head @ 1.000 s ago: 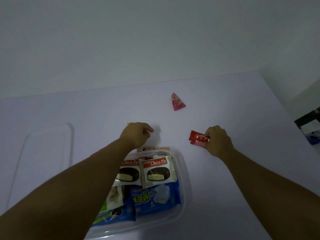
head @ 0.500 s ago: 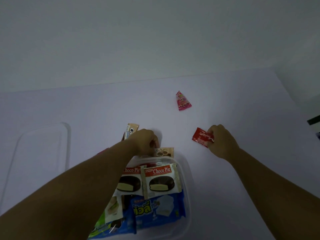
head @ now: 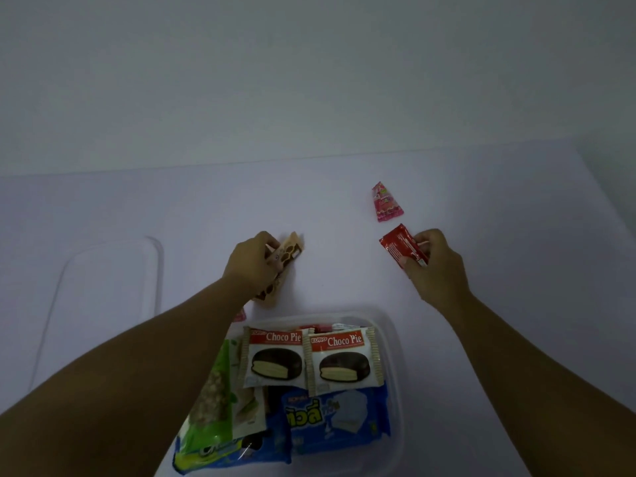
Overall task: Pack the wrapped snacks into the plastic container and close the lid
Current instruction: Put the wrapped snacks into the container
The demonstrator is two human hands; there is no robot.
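**Q:** Both hands, what are they doing?

**A:** Left hand [head: 254, 266] has its fingers curled round a tan snack packet [head: 283, 261] printed with brown biscuits. Right hand [head: 435, 263] pinches a red wrapped snack [head: 401, 246] by one end, between thumb and fingers.

**Q:** How would these handle?

**A:** Probably very light, with thin crinkly film that may slip; the contents could crumble, so a gentle pinch at a sealed end seems wisest.

**Q:** Where do they go?

**A:** Nearer the body than both hands sits the clear plastic container [head: 392, 339], already holding two Choco Pie packs [head: 309, 359], a blue packet [head: 339, 420] and a green one [head: 215, 401].

**Q:** Anything else?

**A:** Just beyond the right hand lies a pink triangular snack [head: 386, 202]. Well left of the left hand rests the clear lid [head: 110, 287], flat and off. All sit on a pale table [head: 516, 218], with a plain wall behind in dim light.
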